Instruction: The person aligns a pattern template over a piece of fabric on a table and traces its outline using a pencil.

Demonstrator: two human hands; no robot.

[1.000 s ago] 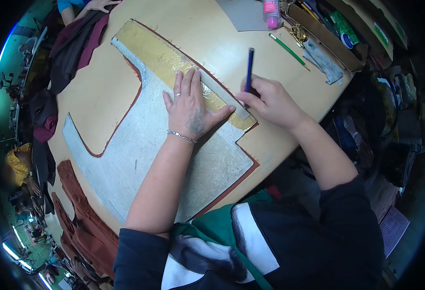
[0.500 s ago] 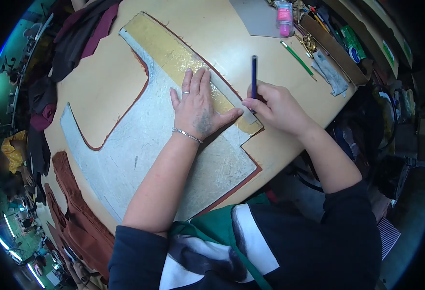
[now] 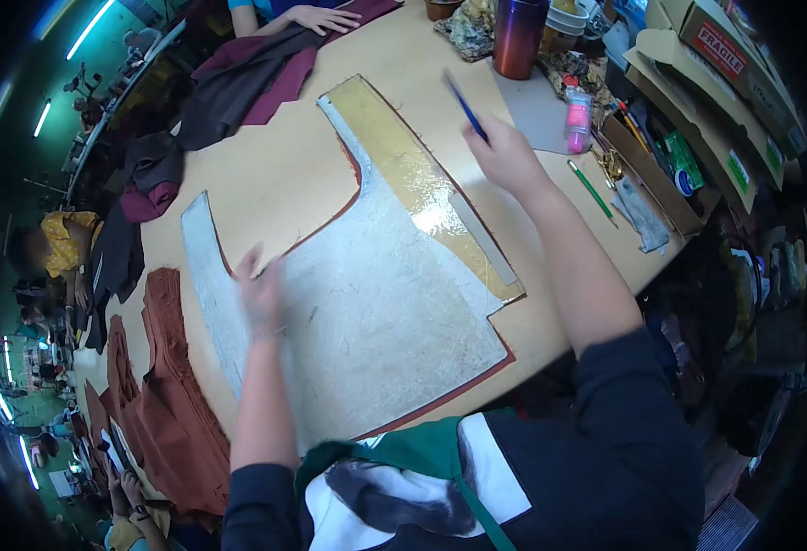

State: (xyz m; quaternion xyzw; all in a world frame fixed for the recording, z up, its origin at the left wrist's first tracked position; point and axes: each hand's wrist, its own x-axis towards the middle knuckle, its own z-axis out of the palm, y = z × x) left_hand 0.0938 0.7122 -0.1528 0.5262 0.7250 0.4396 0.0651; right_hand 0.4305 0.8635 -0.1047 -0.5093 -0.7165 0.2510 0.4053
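Note:
A large pale pattern piece (image 3: 358, 303) lies flat on rust-brown fabric (image 3: 449, 397), which shows as a thin border around its edges. Shiny yellow tape (image 3: 394, 156) covers its upper right band, and a narrow grey strip (image 3: 482, 239) lies along that side. My right hand (image 3: 504, 158) is raised above the table, closed around a dark blue pencil (image 3: 466, 106) that points up and left. Over the pattern's left part, by the curved cut-out, my left hand (image 3: 261, 292) is smeared by motion. Its fingers look apart, with nothing visible in them.
Rust-brown cut pieces (image 3: 179, 404) lie on the left, dark and maroon fabric (image 3: 257, 78) at the back, near another person's hand (image 3: 323, 18). To the right are a green pencil (image 3: 592, 191), a pink bottle (image 3: 578, 119), a tumbler (image 3: 519, 37) and a cardboard box (image 3: 647, 174).
My left hand has lifted off the taped band and moved left. My right hand, with the blue pencil, has risen away from the pattern's right edge. The view has shifted too.

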